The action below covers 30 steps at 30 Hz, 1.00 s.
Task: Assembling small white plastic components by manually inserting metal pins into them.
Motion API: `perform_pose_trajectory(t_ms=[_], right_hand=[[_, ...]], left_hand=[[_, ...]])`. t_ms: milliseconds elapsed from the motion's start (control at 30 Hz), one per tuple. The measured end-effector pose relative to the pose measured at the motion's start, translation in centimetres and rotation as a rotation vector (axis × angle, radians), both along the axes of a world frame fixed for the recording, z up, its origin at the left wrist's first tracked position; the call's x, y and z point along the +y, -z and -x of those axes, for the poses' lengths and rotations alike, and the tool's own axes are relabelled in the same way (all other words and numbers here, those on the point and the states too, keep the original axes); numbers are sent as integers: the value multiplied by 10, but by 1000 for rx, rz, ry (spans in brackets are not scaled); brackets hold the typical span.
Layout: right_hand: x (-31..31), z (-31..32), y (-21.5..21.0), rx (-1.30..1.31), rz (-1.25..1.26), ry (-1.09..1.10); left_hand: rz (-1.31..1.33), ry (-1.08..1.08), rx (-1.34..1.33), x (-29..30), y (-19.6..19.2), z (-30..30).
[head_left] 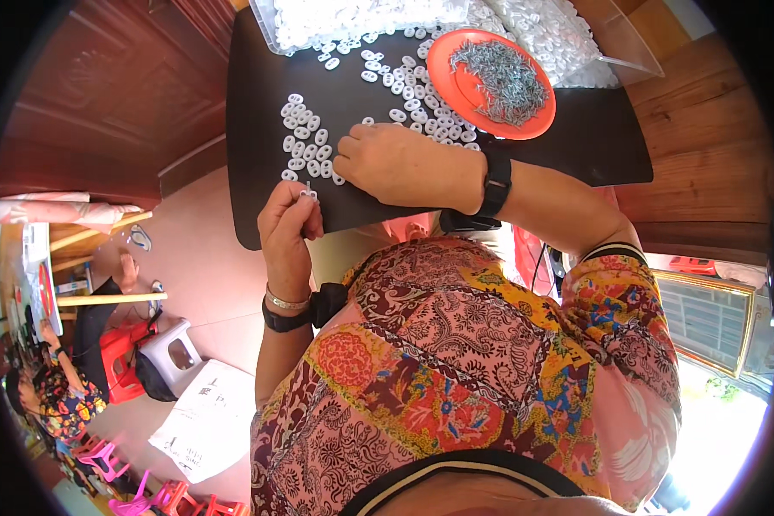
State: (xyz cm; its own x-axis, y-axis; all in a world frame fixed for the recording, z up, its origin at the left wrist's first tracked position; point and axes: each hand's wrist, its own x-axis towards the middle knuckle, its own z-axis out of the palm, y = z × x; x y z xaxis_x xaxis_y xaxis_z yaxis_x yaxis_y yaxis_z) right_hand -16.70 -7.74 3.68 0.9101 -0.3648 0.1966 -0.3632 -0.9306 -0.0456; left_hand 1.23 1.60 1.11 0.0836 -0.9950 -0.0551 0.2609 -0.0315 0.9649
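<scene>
Fingers of the left hand pinch one small white plastic piece at the black board's near edge; right hand rests curled on the loose white pieces, grip unclear; orange dish of metal pins beyond, clear tray behind.

A home turned small piecework shop: a black table strewn with white plastic rings, an orange dish heaped with small metal pins, clear bins of more rings, carved wooden doors behind, plastic stools on the floor (another seated person works nearby).
</scene>
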Motion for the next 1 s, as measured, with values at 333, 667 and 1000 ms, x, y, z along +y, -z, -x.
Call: perform_pose_trajectory(t_ms=[333, 667, 1000], right_hand=[[-11, 16, -38, -662, -1335, 244], [17, 11, -22, -1103, -1543, 302], [16, 28, -19, -1090, -1597, 316]], left_hand=[[-21, 79, -38, -5, -20, 3], [199, 104, 45, -21, -32, 36], [170, 66, -27, -21, -38, 45]])
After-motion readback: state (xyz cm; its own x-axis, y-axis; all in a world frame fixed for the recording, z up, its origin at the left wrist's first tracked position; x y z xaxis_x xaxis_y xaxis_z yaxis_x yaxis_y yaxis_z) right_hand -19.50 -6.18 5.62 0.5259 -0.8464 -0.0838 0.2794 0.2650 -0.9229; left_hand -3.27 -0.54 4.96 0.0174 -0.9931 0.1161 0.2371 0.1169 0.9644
